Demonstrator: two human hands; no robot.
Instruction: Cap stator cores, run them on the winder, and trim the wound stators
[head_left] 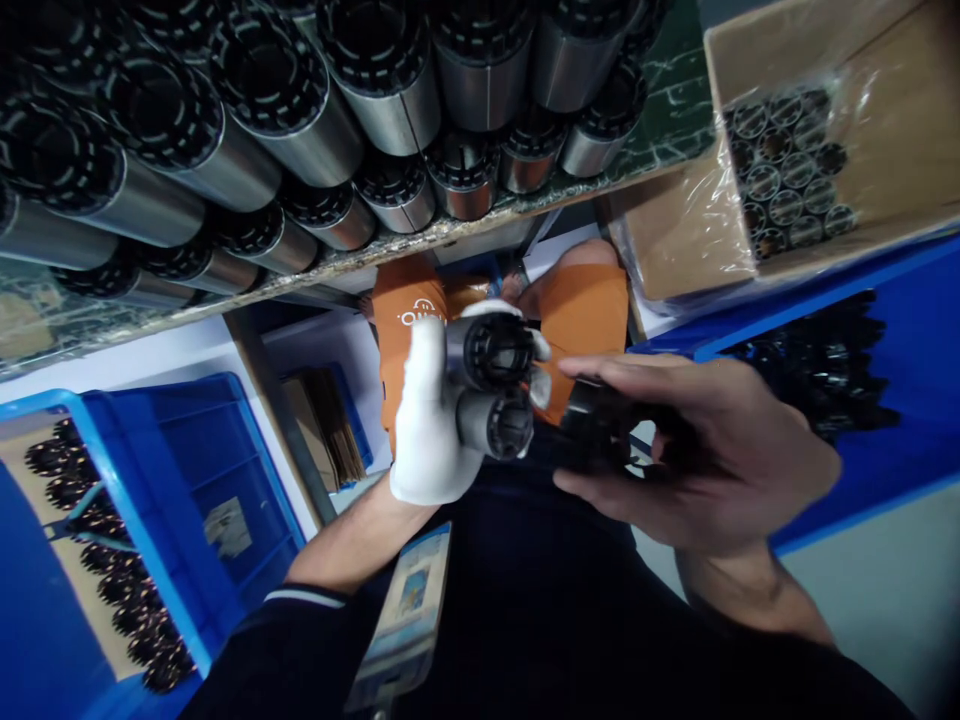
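Note:
My left hand (431,430), in a white glove, is closed around two short metal tubes side by side. The upper metal tube (465,350) has a black slotted plastic ring at its open end. Below it, the lower metal tube (474,420) also shows a dark toothed end. My bare right hand (742,440), blurred by motion, grips black plastic rings (592,420) between thumb and fingers. They are close to the tube ends, just to their right; their exact number is unclear, and the palm hides part of them.
Metal tubes with black slotted rings (382,90) stand in rows on a green worktop (679,110). A cardboard box (892,130) holds small metal tubes. Blue bins (187,470) flank me, with black plastic parts (825,360) in the right one. Orange shorts (585,310) cover my lap.

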